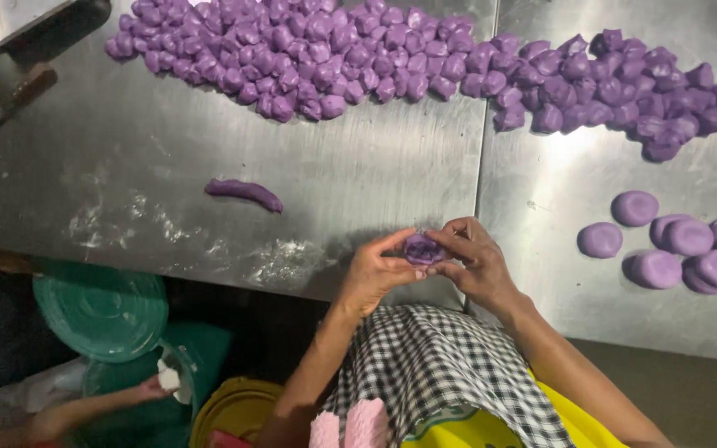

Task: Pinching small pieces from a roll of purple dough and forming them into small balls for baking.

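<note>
The left hand (373, 274) and the right hand (476, 264) meet at the near edge of the brushed stainless-steel worktable (358, 178), both grasping one small round purple dough piece (422, 248) between thumbs and fingertips; the piece sits between the two hands, touching both, with no marked long axis and a dimpled top face. Neither hand is nearer; the left closes in from 8 o'clock, the right from 4 o'clock. From the hands, a short purple dough rope (244, 193) lies at 10 o'clock, its long axis running roughly 10 to 4 o'clock. A cluster of flattened purple dough discs (680, 245) lies at 3 o'clock, nearer the right hand. A long band of small cut purple dough lumps (425, 66) spans 11 to 2 o'clock, well apart. Below the table edge at 8 o'clock stands a green plastic bucket with a ribbed lid (101, 309); its contents are hidden. Another person's hand (155, 386) holds a small white lump beside it.
</note>
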